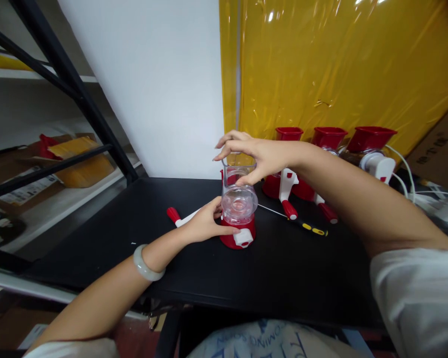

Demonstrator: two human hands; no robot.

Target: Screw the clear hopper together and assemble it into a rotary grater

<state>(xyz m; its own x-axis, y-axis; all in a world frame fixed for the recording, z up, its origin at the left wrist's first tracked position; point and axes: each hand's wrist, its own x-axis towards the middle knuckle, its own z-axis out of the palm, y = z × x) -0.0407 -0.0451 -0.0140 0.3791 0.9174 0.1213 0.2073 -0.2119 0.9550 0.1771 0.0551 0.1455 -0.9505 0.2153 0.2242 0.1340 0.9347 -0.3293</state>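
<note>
A small machine (239, 219) with a clear plastic body and a red base stands on the black table (283, 268). My left hand (203, 223) is closed round its left side, down by the red base. My right hand (252, 156) grips the clear top part from above, thumb underneath and fingers spread over the rim. A red-tipped white crank handle (179, 217) sticks out to the left, behind my left hand.
Three similar machines with red funnels (328, 136) stand at the back against yellow plastic sheeting (339, 64). A yellow-and-black screwdriver (309, 227) lies to the right. White cables (414, 191) run at far right. Black metal shelving (78, 94) holds boxes at left.
</note>
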